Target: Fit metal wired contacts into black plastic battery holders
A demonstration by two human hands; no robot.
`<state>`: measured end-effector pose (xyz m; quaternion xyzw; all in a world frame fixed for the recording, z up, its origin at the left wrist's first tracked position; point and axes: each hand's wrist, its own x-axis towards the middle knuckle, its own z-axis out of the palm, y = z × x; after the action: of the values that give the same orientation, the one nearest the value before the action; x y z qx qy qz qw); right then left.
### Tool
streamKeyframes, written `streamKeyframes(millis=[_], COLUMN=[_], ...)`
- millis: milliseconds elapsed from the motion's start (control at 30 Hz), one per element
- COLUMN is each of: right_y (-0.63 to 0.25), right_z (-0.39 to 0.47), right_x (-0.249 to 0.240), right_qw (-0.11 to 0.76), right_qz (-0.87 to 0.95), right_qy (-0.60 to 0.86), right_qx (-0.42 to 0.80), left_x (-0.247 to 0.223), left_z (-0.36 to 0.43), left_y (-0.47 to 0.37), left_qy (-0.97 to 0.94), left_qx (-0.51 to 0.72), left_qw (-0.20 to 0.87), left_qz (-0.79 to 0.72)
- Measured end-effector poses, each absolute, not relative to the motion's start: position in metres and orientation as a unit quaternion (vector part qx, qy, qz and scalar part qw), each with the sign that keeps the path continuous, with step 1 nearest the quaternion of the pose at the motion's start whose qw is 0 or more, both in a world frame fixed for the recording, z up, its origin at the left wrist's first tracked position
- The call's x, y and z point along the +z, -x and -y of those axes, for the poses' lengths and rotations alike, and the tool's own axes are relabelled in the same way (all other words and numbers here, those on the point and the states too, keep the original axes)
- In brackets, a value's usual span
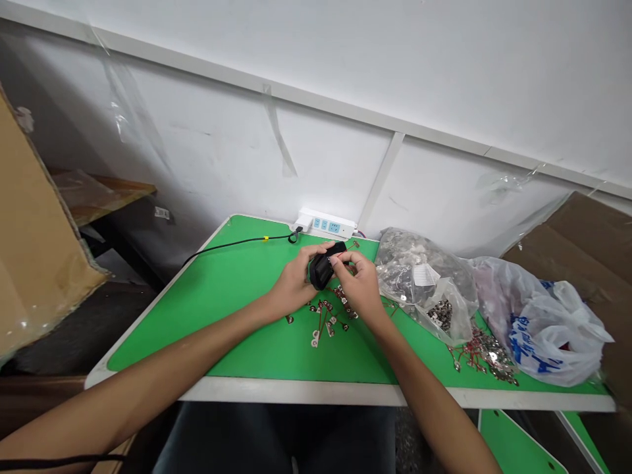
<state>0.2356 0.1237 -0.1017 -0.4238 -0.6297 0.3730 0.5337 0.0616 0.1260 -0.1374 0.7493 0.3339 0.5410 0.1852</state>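
My left hand is wrapped round a black plastic housing and holds it above the green table. Against the housing's right side, my right hand pinches a small metal contact piece with a thin red wire; the piece itself is mostly hidden by the fingers. Below both hands lies a loose scatter of metal contact pieces, several of them joined by red wires.
A white power strip with a plugged-in black cable sits by the wall. On the right of the green table are a clear bag of metal parts, a white plastic bag and a pile of wired contacts. Cardboard stands left.
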Motion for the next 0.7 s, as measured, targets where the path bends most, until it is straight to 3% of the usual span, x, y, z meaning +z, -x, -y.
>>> streamKeyframes(millis=[400,700], right_y=[-0.229,-0.243], right_z=[-0.126,-0.132], right_x=[-0.103,-0.098], right_qw=[0.544,0.492], right_qz=[0.538,0.496], right_qy=[0.390,0.385], right_qx=[0.513,0.603], left_x=[-0.125,-0.115], left_z=[-0.133,-0.125], left_y=[-0.045,-0.048], left_qy=[-0.819,-0.806], left_qx=[0.470,0.468], left_qw=[0.103,0.067], left_qz=[-0.312,-0.356])
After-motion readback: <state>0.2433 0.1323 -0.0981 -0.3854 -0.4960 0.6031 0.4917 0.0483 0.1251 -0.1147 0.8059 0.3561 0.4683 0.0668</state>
